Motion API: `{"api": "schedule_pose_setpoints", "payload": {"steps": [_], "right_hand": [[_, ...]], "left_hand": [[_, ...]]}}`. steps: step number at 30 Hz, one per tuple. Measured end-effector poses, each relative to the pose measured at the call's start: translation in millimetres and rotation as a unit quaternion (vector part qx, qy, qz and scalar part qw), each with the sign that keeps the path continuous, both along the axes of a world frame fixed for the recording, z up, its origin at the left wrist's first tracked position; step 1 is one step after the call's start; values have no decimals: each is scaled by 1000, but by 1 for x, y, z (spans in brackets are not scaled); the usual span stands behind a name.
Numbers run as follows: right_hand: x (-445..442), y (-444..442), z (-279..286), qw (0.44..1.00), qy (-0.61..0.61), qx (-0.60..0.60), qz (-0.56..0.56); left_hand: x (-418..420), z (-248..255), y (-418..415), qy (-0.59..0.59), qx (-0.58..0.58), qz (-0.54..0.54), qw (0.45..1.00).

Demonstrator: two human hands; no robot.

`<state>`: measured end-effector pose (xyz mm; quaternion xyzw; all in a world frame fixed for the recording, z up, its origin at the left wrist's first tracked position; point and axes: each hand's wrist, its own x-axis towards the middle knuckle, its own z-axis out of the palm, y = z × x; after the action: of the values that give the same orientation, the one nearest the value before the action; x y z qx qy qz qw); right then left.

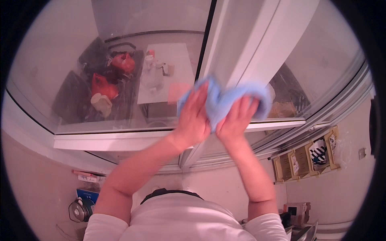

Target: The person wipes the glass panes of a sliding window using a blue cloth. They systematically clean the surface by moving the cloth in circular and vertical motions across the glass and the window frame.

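Both hands are on a blue cloth (218, 104) in front of a white window frame (250, 39). My left hand (193, 122) grips the cloth's left part, its fingers pointing up over the fabric. A fold of the cloth curls around the fingers of my right hand (236, 120), which holds the other side. The cloth is bunched in the middle and slightly blurred. Behind my left hand is a large glass pane (120, 111) with a white bottom rail (114, 141). Whether the cloth touches the frame or the glass is hard to tell.
Through the glass, a white table (166, 57) bears small items, beside red plastic bags (123, 63) and a beige jug (101, 104). Yellow storage bins (304, 159) hang on the right wall. A glass pot lid (79, 211) is at lower left; a cardboard box (297, 212) at lower right.
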<state>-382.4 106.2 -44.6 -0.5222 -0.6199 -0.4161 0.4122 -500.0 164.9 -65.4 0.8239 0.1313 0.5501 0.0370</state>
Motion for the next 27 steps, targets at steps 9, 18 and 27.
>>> {"api": "schedule_pose_setpoints", "payload": {"steps": [9, 18, 27], "right_hand": [[-18, -47, -200, 968, 2, -252, 12], [-60, -41, -154, 919, 160, -339, 123], [-102, -29, -174, 909, 99, -391, 101]], "left_hand": [[-41, -147, -49, 284, -117, 66, 949], [-72, -148, -51, 300, -86, 138, 940], [-161, -134, -49, 313, -148, 259, 902]]}}
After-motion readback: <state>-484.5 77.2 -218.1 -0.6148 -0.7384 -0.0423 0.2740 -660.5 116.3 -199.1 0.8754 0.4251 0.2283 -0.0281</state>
